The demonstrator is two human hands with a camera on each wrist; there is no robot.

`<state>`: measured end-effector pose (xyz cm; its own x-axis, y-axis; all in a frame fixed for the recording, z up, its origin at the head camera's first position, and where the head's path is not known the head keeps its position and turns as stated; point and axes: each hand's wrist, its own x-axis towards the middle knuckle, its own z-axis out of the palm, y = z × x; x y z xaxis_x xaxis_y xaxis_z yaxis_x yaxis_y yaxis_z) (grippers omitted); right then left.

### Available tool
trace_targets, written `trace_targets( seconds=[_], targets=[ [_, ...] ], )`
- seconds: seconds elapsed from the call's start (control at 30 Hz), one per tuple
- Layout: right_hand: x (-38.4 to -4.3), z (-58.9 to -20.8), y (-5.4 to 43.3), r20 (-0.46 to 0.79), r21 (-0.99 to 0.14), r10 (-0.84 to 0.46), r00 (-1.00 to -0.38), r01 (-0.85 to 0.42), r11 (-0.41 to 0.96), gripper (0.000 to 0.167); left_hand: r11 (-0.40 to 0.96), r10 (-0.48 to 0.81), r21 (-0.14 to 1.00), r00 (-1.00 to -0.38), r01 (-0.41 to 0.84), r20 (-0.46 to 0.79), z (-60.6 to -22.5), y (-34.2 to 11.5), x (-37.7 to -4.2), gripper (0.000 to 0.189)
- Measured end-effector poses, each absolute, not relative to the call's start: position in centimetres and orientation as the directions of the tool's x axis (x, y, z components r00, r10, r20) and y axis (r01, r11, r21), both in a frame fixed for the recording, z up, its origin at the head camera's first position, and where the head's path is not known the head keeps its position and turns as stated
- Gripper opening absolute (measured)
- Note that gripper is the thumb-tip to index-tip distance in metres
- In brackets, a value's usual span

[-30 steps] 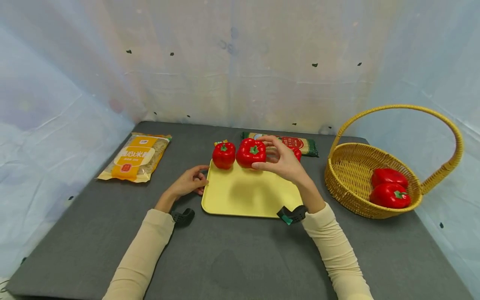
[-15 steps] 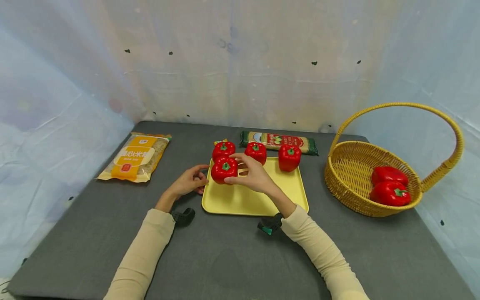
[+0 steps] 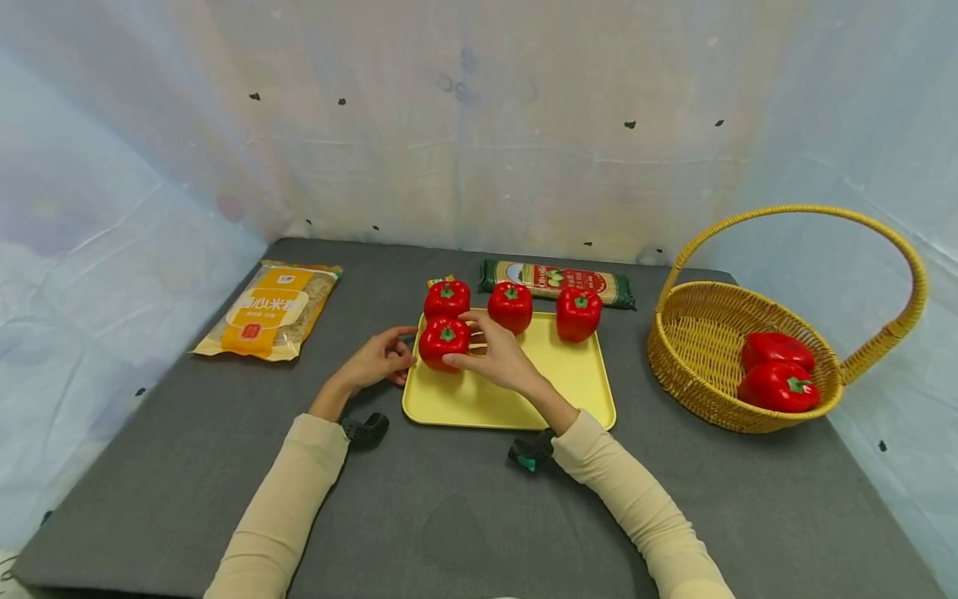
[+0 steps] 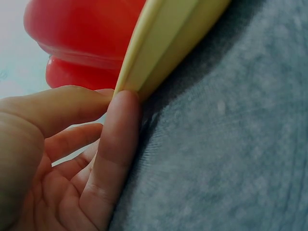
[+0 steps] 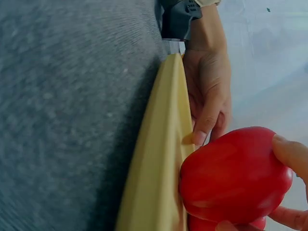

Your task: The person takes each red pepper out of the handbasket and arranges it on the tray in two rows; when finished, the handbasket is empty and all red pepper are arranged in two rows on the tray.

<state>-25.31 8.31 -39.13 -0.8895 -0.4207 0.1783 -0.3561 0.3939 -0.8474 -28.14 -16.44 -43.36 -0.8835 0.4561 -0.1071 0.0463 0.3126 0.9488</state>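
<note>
In the head view, the noodle bag [image 3: 271,312] by the left edge of the surface [image 3: 419,516], near its back corner, has an orange label with Chinese characters, "心米" among them, and a smaller red emblem. The long pasta packet [image 3: 557,278] by the back edge has a red label whose pale lettering is too small to read surely. Left of it, a small yellow packet [image 3: 440,280] is mostly hidden by the back-left bell pepper [image 3: 446,298]. Two more, the back-middle bell pepper [image 3: 511,308] and back-right bell pepper [image 3: 578,314], stand along the far side of the yellow tray [image 3: 524,403]. The right hand [image 3: 497,356] has its grip clamped around the held bell pepper [image 3: 445,343], near the tray's left edge and partly covering the back-left one. The wicker basket [image 3: 696,399], near the right edge, contains two red bell peppers [image 3: 780,388] under its tall handle.

In the left wrist view, the left hand [image 4: 72,159] pinches the tray's rim between thumb and finger.

In the right wrist view, the right hand's fingers hold the pepper just beside the tray rim; whether they touch is unclear. A dark wristband [image 5: 179,21] carries tiny, unreadable marks.
</note>
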Motion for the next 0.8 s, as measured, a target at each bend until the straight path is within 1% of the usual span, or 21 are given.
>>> trace_targets(
  seconds=[0.37,0.47,0.6,0.7,0.8],
  targets=[
    [-25.6,-39.8,8.1,0.183,-0.875,-0.454,-0.872,-0.354,0.329,0.061,0.321,0.454,0.945,-0.887,0.068,-0.090,-43.4,-16.5,-28.2,0.053],
    [-24.7,-38.6,8.0,0.177,-0.871,-0.480,-0.859,-0.363,0.331,0.060,0.321,0.455,0.945,-0.886,0.066,-0.092,-43.4,-16.5,-28.1,0.053],
    [-23.5,-36.8,7.9,0.158,-0.869,-0.506,-0.848,-0.362,0.337,0.060,0.312,0.462,0.949,-0.881,0.051,-0.104,-41.8,-16.2,-27.2,0.054],
    [-23.4,-36.7,7.9,0.146,-0.877,-0.514,-0.845,-0.351,0.328,0.061,0.311,0.465,0.950,-0.878,0.037,-0.117,-40.6,-15.9,-26.4,0.054],
    [-23.3,-36.6,7.9,0.144,-0.883,-0.521,-0.841,-0.346,0.316,0.063,0.320,0.460,0.947,-0.879,0.033,-0.125,-40.6,-16.0,-26.5,0.053]
  ],
)
